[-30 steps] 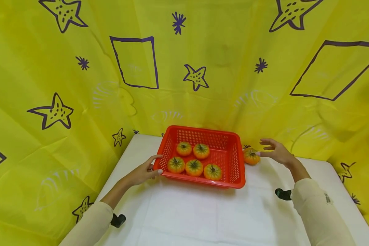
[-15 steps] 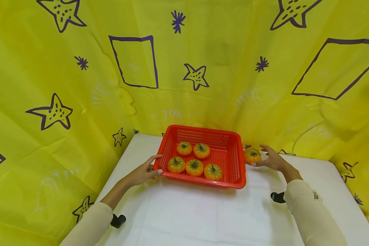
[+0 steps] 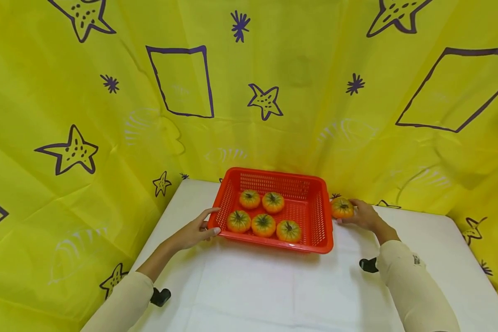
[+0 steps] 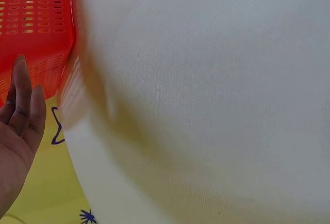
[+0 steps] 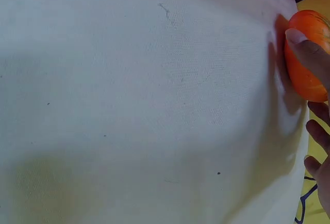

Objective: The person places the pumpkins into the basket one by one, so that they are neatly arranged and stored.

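Observation:
A red plastic basket (image 3: 275,244) with slotted walls stands on the white table, several small orange pumpkins (image 3: 263,225) with greenish tops inside it. At its left front corner, my left hand (image 3: 192,232) holds the rim, thumb in front and index finger on the left edge. Outside the right wall, my right hand (image 3: 363,216) grips another small pumpkin (image 3: 342,208). In the right wrist view, the thumb lies across the near side of that pumpkin (image 5: 307,82), and the other fingers are bent below it.
A yellow patterned cloth (image 3: 274,143) rises behind and beside the white table (image 3: 265,290). Each wrist carries a dark device, one below the left forearm (image 3: 160,297) and one beside the right sleeve (image 3: 368,265).
My right hand has moved left and down onto the pumpkin beside the basket and closed round it. The pumpkin has shifted slightly. My left hand stays on the rim.

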`<state>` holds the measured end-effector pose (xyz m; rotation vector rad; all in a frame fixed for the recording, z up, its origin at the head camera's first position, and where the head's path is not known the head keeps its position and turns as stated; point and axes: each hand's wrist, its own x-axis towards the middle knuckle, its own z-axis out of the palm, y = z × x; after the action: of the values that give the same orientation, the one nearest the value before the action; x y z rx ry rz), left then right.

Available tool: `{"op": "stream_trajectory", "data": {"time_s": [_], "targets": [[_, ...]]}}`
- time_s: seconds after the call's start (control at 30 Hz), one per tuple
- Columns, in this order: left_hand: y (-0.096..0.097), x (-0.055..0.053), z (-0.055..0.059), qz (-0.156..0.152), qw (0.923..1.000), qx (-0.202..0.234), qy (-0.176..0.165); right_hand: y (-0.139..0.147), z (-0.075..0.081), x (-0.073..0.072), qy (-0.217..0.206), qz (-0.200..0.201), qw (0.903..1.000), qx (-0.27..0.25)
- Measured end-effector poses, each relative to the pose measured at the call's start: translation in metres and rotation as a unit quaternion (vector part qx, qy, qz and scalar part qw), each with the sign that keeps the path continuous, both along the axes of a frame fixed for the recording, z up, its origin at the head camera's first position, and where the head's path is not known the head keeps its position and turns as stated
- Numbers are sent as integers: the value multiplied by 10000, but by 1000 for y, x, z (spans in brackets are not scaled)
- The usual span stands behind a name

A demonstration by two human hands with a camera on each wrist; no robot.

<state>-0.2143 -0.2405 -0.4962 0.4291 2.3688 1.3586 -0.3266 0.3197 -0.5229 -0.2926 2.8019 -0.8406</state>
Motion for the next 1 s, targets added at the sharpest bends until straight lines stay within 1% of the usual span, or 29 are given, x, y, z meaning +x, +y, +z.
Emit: {"op": "stream_trajectory", "data": {"time_s": [0.2, 0.37, 0.53, 0.73, 1.0], "targets": [[0, 0, 1, -10, 10000, 28, 46, -1, 6, 6, -237, -161, 9996, -66], [1, 0, 2, 9, 10000, -47, 47, 1, 8, 10, -403, -256, 9987, -157], [2, 0, 2, 5, 10000, -9, 43, 3, 13, 14, -320, -257, 9989, -234], [1, -1, 0, -18, 10000, 24, 53, 7, 18, 17, -213, -213, 9989, -361], [0, 0, 0, -46, 10000, 60, 62, 13, 30, 23, 87, -179, 9987, -473]]}}
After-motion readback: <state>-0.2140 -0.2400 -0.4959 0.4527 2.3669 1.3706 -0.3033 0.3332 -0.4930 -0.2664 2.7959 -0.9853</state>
